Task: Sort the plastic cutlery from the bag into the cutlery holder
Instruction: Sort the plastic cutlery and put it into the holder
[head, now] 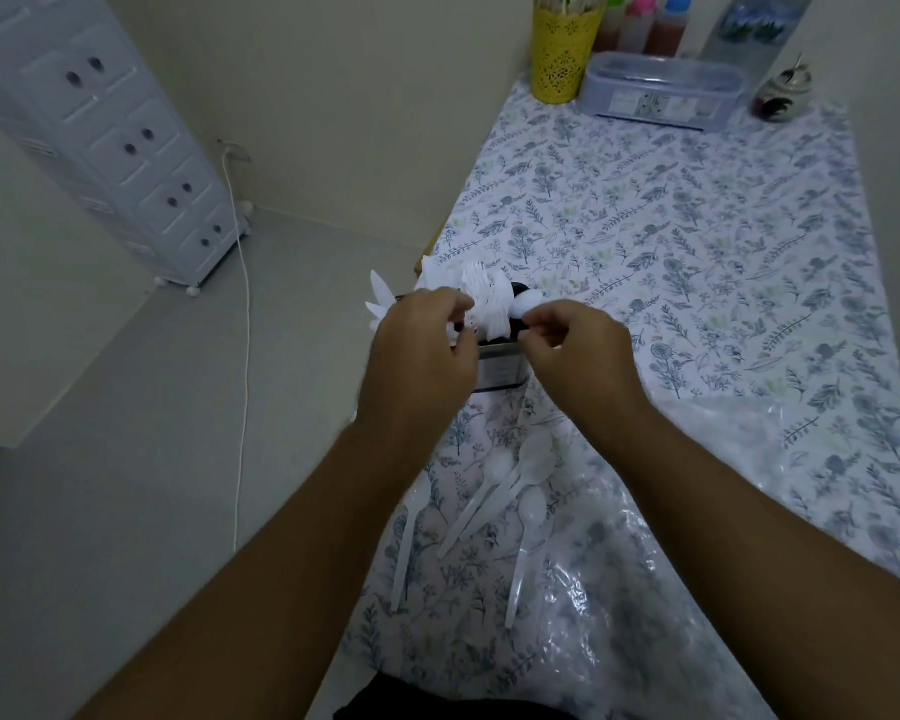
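Both hands work over the holder (497,363) at the bench (697,241) edge, left hand (422,350) curled among upright cutlery (484,298), right hand (575,345) pinching a spoon (682,324); a nudge might tip it floorward, while spoons (494,491) wait behind on the bag (671,537).

White spoons (494,491) on blue-floral tablecloth (697,241); seemingly black-rimmed holder (500,368).

Labels on cutlery holder (500,368), box (655,103): txt unreadable.

Pale drawer tower (120,142) on castors at wall corner; white cable (244,356) trails beside it across grey floor (141,459).
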